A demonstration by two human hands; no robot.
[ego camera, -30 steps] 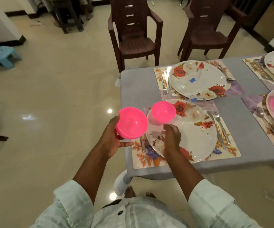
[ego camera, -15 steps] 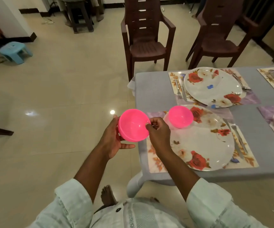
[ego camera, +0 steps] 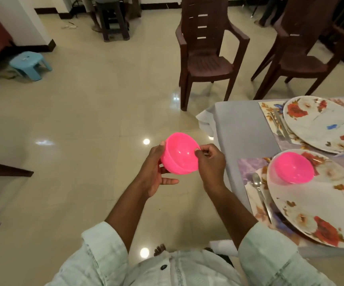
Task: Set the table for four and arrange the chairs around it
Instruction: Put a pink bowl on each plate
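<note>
I hold a pink plastic bowl (ego camera: 180, 154) in front of me, over the floor left of the table. My left hand (ego camera: 154, 172) cups its left side and base. My right hand (ego camera: 210, 164) pinches its right rim. A second pink bowl (ego camera: 292, 170) sits on the near flowered plate (ego camera: 315, 211), which lies on a floral placemat (ego camera: 249, 168) with a spoon (ego camera: 259, 188) at its left. A far flowered plate (ego camera: 322, 122) with no bowl has a fork (ego camera: 278, 122) beside it. The grey-clothed table (ego camera: 243, 129) fills the right side.
Two brown plastic chairs (ego camera: 206, 56) (ego camera: 303, 56) stand beyond the table's far edge. A small blue stool (ego camera: 29, 64) is at the far left, a dark stool (ego camera: 113, 21) at the back. Dark furniture edges (ego camera: 3, 170) jut in at the left. The tiled floor is glossy.
My right hand left the bowl it set on the near plate and came across to pinch the rim of the bowl in my left hand. My view swung left.
</note>
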